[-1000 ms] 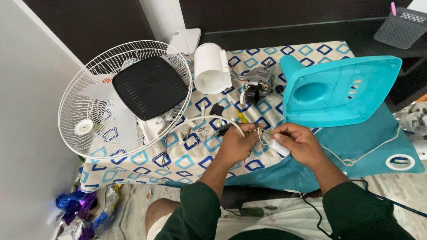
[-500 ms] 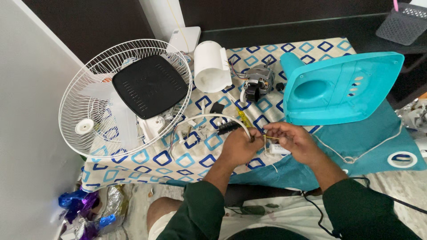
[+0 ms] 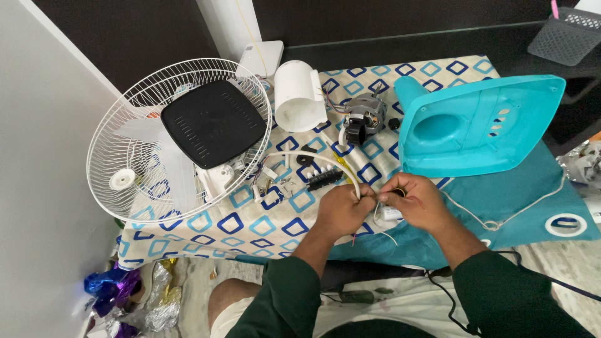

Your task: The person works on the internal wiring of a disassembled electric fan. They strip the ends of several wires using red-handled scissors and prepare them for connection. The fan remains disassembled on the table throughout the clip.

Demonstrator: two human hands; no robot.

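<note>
My left hand [image 3: 343, 208] and my right hand [image 3: 416, 201] meet over the patterned cloth [image 3: 219, 219], fingertips pinched together on thin wires. The left hand also grips a white cable [image 3: 313, 158] that curves away to the left. A small white component [image 3: 389, 214] hangs just under the right hand's fingers. A yellow-handled tool [image 3: 342, 164] and a small black ribbed part [image 3: 324, 179] lie just beyond my hands. The fan motor [image 3: 364, 117] sits farther back.
A white fan grille [image 3: 125, 131] with a black square plate [image 3: 213, 122] on it lies at the left. A white cylindrical housing [image 3: 299, 95] and a teal fan base [image 3: 482, 122] stand behind. Foil wrapping [image 3: 119, 291] lies on the floor at lower left.
Both hands have stayed pinched together on the wires, with only small finger shifts. The view has drifted slightly; the parts on the cloth have not moved.
</note>
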